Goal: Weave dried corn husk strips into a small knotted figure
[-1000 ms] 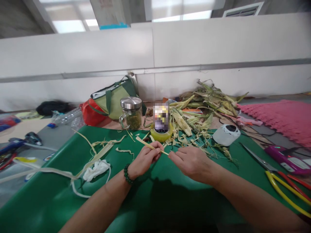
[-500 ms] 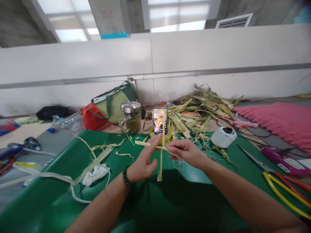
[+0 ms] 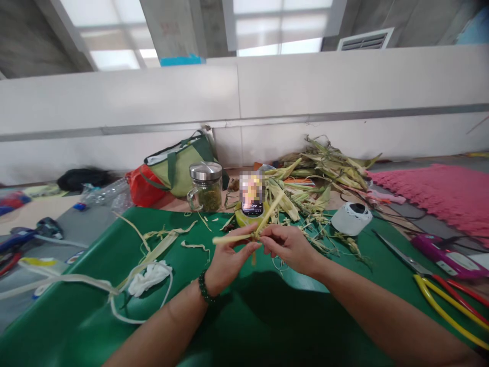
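Pale yellow corn husk strips [image 3: 234, 238] cross each other at the middle of the view, above the green mat. My left hand [image 3: 233, 257], with a green bead bracelet on its wrist, pinches the strips from the left between thumb and fingers. From the right, my right hand [image 3: 286, 243] pinches them close to the crossing. One strip points left over my left hand, another slants up to the right, and a short end hangs below. Fingers partly cover the crossing. Just behind, a phone [image 3: 252, 208] leans upright on a yellow-green roll [image 3: 243, 219].
Corn husks [image 3: 324, 163] are heaped behind at right. A lidded glass jar [image 3: 206, 191] stands left of the phone. Large shears [image 3: 424, 267] with red and yellow handles lie right, near a white roll [image 3: 351, 218]. White cord [image 3: 76, 278] loops over the green mat [image 3: 183, 336] at left.
My left hand has drawn in from an outstretched pose to pinch the strips. The upright strip now slants right, and the long hanging strip is mostly hidden behind my fingers.
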The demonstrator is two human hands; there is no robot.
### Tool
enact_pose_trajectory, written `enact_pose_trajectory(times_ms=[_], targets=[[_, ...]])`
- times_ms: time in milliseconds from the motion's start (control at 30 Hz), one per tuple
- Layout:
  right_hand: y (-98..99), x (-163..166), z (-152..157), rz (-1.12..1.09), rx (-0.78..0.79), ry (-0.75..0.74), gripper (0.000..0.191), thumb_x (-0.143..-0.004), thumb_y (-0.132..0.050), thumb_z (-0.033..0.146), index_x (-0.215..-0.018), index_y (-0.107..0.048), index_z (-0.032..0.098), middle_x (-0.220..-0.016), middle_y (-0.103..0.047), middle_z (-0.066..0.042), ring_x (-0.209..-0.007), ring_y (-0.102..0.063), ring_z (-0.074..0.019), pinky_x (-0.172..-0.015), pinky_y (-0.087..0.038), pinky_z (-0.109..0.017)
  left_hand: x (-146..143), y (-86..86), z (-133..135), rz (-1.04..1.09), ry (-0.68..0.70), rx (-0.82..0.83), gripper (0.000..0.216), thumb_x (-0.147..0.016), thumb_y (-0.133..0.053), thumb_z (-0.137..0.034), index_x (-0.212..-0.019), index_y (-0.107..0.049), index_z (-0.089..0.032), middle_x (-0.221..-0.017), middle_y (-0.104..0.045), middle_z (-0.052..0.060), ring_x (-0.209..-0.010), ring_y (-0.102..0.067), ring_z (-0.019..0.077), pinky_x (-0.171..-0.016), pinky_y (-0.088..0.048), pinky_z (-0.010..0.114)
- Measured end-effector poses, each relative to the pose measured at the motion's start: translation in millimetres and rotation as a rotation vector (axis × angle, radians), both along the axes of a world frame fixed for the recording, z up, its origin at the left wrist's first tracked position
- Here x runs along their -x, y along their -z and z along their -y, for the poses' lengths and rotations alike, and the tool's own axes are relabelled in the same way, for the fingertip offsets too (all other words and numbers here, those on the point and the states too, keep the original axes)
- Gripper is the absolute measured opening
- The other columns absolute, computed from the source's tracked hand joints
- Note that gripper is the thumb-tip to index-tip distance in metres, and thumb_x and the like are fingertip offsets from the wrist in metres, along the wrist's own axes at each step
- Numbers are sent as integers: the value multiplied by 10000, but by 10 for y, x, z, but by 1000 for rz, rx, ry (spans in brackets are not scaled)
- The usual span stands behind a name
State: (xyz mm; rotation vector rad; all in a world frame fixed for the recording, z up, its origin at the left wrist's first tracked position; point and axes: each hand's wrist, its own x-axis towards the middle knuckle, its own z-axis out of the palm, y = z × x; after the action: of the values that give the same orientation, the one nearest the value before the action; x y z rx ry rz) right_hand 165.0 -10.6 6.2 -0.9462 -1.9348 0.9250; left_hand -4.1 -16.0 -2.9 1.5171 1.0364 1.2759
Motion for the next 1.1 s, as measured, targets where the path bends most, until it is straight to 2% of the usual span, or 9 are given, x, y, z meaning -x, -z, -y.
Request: enact_pose_trajectory(times_ms=[100,267,333,500,600,667,733,867,1100], targets=[[14,27,21,64,-99,19,219,-878,-484,288,-716,-584,178,-606,-587,1,-505,-532,-104,-492,-396,-205,17,-10,-5,32,101,51,315,-692,-720,-413,-865,-731,-150,-898,-750,89,-854,-678,249,-772,-552,337],[40,18,71,289,-306,53,242,-909,-438,267,-727,-570,176,-605,-571,-10,-514,-504,-118,-518,-333,-227,30,-117,30,-48,81,31,256,-731,-681,-407,-683,-718,-158,-706,-726,56,-706,-655,199,-659,-526,269],[45,3,78,359,-352,67,235,-914,-430,259,-742,-567,176,-619,-574,-16,-526,-500,-122,-526,-316,-230,28,-132,27,-37,83,91,264,-720,-688,-398,-614,-690,-156,-610,-683,39,-628,-623,172,-624,-507,258],[31,-6,39,315,-254,32,258,-905,-433,257,-693,-553,171,-564,-519,14,-491,-443,-102,-500,-293,-212,15,-50,-37,240,171,348,330,-632,-755,-452,-694,-666,-141,-555,-612,-2,-557,-584,128,-610,-504,251],[41,8,-7,274,-159,34,282,-886,-463,268,-634,-543,168,-529,-485,28,-477,-423,-91,-488,-287,-202,20,-8,-73,318,251,407,472,-633,-695,-600,-691,-659,-133,-605,-634,25,-583,-607,142,-638,-518,274],[55,13,-32,253,-125,35,292,-878,-474,273,-613,-533,167,-522,-484,28,-481,-430,-92,-488,-289,-200,27,-15,-78,302,254,388,498,-643,-669,-628,-701,-658,-134,-656,-655,40,-617,-627,157,-659,-521,289],[65,10,-41,234,-115,21,285,-879,-478,280,-626,-540,165,-525,-496,23,-488,-445,-95,-492,-297,-199,33,-45,-67,214,234,336,421,-613,-743,-540,-695,-644,-139,-656,-653,27,-629,-629,159,-655,-513,281],[41,-26,-13,278,-202,-41,256,-903,-451,278,-706,-571,165,-584,-530,9,-502,-447,-98,-504,-297,-204,52,-100,-38,75,225,266,324,-639,-758,-434,-645,-621,-140,-564,-612,3,-578,-580,129,-599,-468,242],[-1,-94,-21,386,-303,-117,253,-930,-410,285,-750,-552,177,-582,-515,15,-499,-422,-100,-510,-283,-207,112,-101,-86,138,281,382,357,-665,-708,-484,-622,-631,-139,-432,-486,-37,-446,-459,91,-502,-392,223]])
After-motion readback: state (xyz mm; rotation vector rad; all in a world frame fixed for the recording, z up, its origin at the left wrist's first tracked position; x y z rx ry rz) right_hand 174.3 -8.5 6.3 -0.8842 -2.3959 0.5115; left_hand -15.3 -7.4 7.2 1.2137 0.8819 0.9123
